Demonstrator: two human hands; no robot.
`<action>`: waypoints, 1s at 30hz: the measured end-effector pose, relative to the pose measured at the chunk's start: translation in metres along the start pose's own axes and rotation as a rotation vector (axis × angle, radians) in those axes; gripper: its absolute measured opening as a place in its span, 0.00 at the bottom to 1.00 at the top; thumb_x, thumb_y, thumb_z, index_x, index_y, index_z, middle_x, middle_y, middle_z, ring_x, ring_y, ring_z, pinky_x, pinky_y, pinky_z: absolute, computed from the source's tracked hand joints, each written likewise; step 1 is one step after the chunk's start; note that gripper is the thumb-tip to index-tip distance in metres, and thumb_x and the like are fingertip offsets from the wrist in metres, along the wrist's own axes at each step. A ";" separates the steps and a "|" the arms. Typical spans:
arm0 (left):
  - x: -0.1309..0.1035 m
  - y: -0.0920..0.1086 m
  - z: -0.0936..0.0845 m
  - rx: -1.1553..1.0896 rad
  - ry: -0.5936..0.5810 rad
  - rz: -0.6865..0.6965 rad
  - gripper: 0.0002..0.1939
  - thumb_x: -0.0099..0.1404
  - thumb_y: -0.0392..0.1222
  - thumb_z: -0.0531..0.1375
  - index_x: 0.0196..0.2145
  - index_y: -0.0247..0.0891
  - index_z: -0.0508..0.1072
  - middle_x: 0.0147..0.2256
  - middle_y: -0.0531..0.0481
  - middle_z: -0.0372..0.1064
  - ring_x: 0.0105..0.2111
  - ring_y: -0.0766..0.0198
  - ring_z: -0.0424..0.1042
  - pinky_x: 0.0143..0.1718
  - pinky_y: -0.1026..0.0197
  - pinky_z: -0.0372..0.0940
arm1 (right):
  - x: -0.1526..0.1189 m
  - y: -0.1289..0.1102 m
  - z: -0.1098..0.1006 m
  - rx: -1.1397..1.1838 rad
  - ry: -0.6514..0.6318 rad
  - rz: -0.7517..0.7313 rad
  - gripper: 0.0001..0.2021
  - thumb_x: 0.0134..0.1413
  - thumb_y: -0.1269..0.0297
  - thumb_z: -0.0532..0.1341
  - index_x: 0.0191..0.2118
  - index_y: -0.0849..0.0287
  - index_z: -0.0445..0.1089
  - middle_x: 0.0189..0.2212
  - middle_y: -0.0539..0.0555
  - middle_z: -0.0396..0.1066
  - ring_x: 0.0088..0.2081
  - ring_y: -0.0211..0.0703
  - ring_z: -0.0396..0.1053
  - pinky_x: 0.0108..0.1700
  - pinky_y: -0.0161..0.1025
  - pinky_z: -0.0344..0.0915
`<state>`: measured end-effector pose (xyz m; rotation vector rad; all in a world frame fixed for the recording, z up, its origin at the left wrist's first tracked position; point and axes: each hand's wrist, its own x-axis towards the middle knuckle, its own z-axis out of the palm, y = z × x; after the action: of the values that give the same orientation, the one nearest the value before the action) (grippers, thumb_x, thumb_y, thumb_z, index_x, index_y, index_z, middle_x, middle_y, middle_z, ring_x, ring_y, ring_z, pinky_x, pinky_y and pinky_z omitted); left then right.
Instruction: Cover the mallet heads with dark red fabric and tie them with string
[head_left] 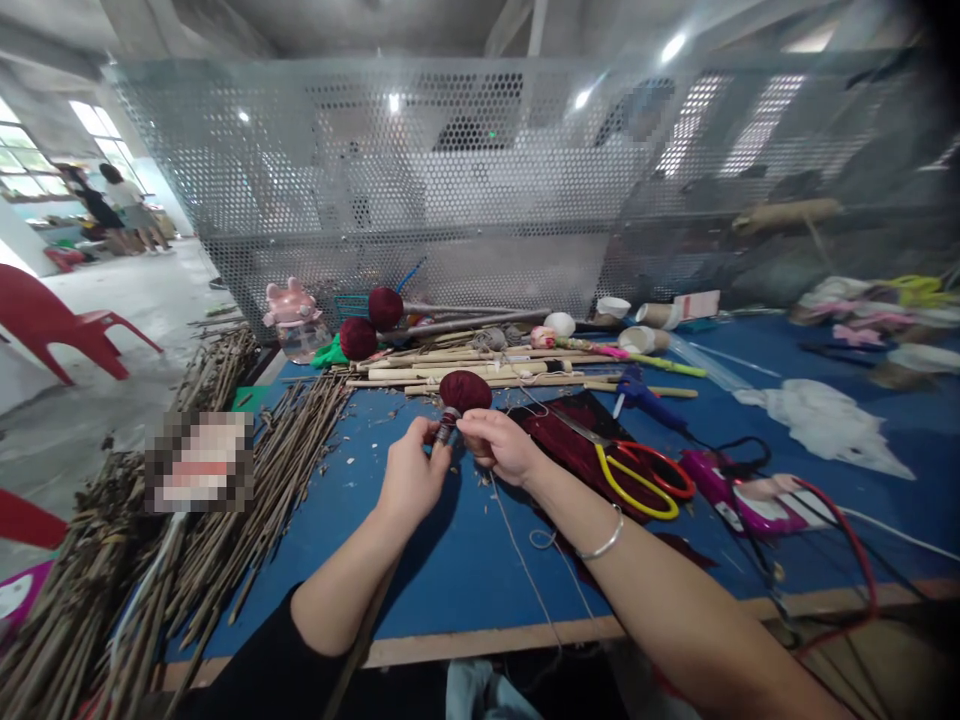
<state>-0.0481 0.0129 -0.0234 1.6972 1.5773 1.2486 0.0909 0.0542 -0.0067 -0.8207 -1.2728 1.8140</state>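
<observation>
My left hand point(417, 468) is closed around a stick just below a dark red cloth-covered ball point(465, 389), whose neck is wound with grey thread. Close against the neck on the right, my right hand point(499, 446) is pinched, with thin thread point(516, 550) trailing below it down to the table's front edge. To the right lie dark red cloth point(574, 450) and scissors point(636, 480) with yellow and red handles. Two more dark red balls, one point(358, 339) lower and one point(385, 309) higher, rest behind my hands.
Bundles of thin sticks point(277, 480) cover the left side. Pale rods point(480, 372) lie across the back before a perforated metal screen point(390, 180). At right are a blue glue gun point(649, 400), a purple device point(750, 495), cables and a plastic bag point(825, 420).
</observation>
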 end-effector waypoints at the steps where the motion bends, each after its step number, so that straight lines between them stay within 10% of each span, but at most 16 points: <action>1: -0.001 -0.001 0.001 0.029 -0.009 0.020 0.07 0.56 0.39 0.57 0.35 0.38 0.68 0.29 0.50 0.71 0.21 0.69 0.64 0.25 0.67 0.57 | 0.000 0.000 -0.001 -0.013 -0.014 0.004 0.19 0.42 0.57 0.62 0.17 0.59 0.51 0.11 0.40 0.44 0.13 0.26 0.37 0.15 0.29 0.33; 10: 0.007 -0.006 -0.006 0.112 0.054 0.002 0.07 0.57 0.40 0.56 0.34 0.37 0.69 0.30 0.49 0.71 0.25 0.66 0.66 0.27 0.66 0.57 | -0.004 -0.005 -0.004 -0.289 -0.056 0.032 0.12 0.48 0.57 0.58 0.29 0.62 0.67 0.09 0.40 0.47 0.12 0.27 0.41 0.15 0.30 0.38; 30: 0.011 0.002 -0.009 -0.249 0.040 -0.210 0.16 0.51 0.45 0.62 0.36 0.36 0.67 0.25 0.54 0.67 0.14 0.75 0.59 0.14 0.70 0.53 | 0.006 0.003 -0.019 -0.183 -0.079 0.122 0.13 0.46 0.55 0.60 0.28 0.61 0.65 0.08 0.38 0.45 0.11 0.26 0.37 0.13 0.28 0.34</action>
<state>-0.0554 0.0209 -0.0144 1.3248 1.5072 1.3156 0.1031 0.0675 -0.0162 -0.9530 -1.4853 1.8611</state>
